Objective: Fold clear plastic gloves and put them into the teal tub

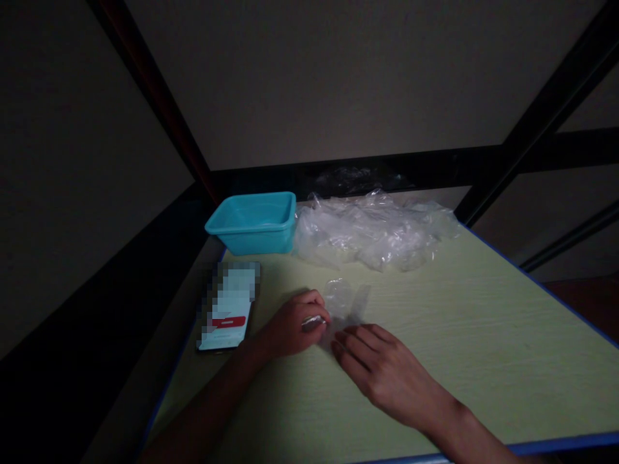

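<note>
Fingers curled, my left hand (296,325) is closed around a small shiny, silvery object (313,322) whose kind I cannot make out. Just right of it, a small clear plastic bag (337,295) lies on the table, its near part between my two hands. My right hand (380,364) rests palm down with its fingers stretched toward the bag, the fingertips at the bag's near edge. Whether those fingertips press on the plastic is hard to see in the dim light.
A turquoise plastic basin (258,240) stands at the table's back left. Beside it spreads a heap of clear plastic bags (377,232). A phone (231,306) with a lit screen lies left of my hands. The pale wooden table (483,335) has a blue edge; walls stand behind.
</note>
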The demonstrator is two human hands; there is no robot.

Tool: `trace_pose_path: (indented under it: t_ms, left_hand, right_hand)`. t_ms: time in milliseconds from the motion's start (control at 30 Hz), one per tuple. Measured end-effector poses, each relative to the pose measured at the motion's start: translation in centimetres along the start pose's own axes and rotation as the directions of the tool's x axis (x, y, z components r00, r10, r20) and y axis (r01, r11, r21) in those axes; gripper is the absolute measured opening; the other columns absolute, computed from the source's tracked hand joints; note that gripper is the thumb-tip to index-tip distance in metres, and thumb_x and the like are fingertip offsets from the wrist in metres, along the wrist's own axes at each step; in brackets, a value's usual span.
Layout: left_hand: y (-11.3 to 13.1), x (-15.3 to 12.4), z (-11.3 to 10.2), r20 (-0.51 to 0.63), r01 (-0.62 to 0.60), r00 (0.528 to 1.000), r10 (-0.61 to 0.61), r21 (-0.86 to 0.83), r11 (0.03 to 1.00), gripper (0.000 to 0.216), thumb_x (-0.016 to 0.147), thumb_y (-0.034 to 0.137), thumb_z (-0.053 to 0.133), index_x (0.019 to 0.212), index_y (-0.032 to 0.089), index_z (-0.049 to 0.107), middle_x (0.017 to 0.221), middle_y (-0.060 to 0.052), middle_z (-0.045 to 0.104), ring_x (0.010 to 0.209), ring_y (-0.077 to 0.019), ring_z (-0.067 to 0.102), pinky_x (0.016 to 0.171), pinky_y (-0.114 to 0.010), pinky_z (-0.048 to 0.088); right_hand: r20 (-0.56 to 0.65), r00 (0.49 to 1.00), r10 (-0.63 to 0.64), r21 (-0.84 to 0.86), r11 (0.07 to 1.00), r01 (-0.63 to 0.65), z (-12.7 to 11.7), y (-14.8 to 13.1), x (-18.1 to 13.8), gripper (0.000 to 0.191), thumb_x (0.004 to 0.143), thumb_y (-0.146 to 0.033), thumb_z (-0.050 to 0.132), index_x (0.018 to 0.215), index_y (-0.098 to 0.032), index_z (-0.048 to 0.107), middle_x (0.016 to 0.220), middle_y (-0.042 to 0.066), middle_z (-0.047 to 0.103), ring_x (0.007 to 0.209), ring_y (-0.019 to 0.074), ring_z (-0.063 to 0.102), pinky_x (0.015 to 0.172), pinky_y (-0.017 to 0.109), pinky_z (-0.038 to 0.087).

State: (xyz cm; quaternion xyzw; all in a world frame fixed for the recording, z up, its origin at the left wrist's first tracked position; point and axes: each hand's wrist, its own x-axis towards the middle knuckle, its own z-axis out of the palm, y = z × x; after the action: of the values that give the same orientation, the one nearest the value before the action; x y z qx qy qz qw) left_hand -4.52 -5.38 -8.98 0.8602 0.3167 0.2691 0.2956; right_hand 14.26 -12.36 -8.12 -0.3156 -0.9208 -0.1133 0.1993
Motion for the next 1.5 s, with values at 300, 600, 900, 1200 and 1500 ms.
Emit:
trace_pose_path:
  t_ms: [300,600,900,1200,1500]
  left_hand:
    - [-0.2,0.0,0.0,-0.002,-0.022,1.0,0.022,0.008,1.0,0.015,0.071,0.007,0.051,0.072,0.014,0.064,0.078,-0.004,0.054,0.076,-0.0155,0.054,0.068,-0.026,0.045]
    - [-0.3,0.0,0.0,-0.004,-0.003,1.0,0.003,-0.045,0.999,0.013,0.073,0.013,0.054,0.074,0.014,0.067,0.08,-0.005,0.055,0.079,-0.0164,0.056,0.072,-0.029,0.047]
    - [0.8,-0.3,-1.5,0.031,-0.081,0.996,0.082,-0.028,0.996,0.034,0.059,0.016,0.068,0.093,0.016,0.064,0.096,-0.008,0.06,0.092,-0.0213,0.056,0.083,-0.035,0.046]
    - [1.4,-0.6,-0.8,0.174,-0.199,0.972,0.157,0.262,0.944,0.044,0.063,0.013,0.059,0.107,0.017,0.057,0.11,-0.009,0.059,0.102,-0.0231,0.053,0.092,-0.038,0.041]
    - [0.5,-0.5,-0.1,0.166,-0.345,0.938,0.303,0.51,0.788,0.016,0.08,0.011,0.047,0.086,0.014,0.062,0.088,-0.007,0.065,0.082,-0.019,0.057,0.076,-0.031,0.045]
  right_hand:
    - [-0.065,0.994,0.093,-0.057,0.994,-0.097,0.7,0.9,0.4,0.021,0.083,-0.004,0.051,0.098,-0.008,0.064,0.089,0.008,0.07,0.08,0.0203,0.063,0.075,0.035,0.05]
    - [-0.029,0.989,0.142,0.003,0.99,-0.142,1.5,1.1,-0.2,0.021,0.082,-0.007,0.055,0.098,-0.011,0.068,0.099,0.009,0.072,0.089,0.0214,0.066,0.076,0.034,0.054]
    - [-0.018,0.96,0.279,0.285,0.922,-0.263,1.1,1.5,-0.3,0.025,0.085,-0.01,0.048,0.097,-0.012,0.07,0.102,0.01,0.071,0.09,0.0214,0.067,0.079,0.034,0.055]
    - [0.054,0.926,0.374,0.428,0.829,-0.359,1.0,1.7,-0.5,0.028,0.084,-0.01,0.047,0.099,-0.017,0.07,0.106,0.009,0.07,0.095,0.0206,0.066,0.084,0.036,0.054]
    - [0.025,0.939,0.342,0.342,0.88,-0.33,0.6,1.7,-0.6,0.049,0.069,-0.002,0.038,0.111,-0.01,0.062,0.114,0.014,0.065,0.103,0.0232,0.061,0.087,0.043,0.051]
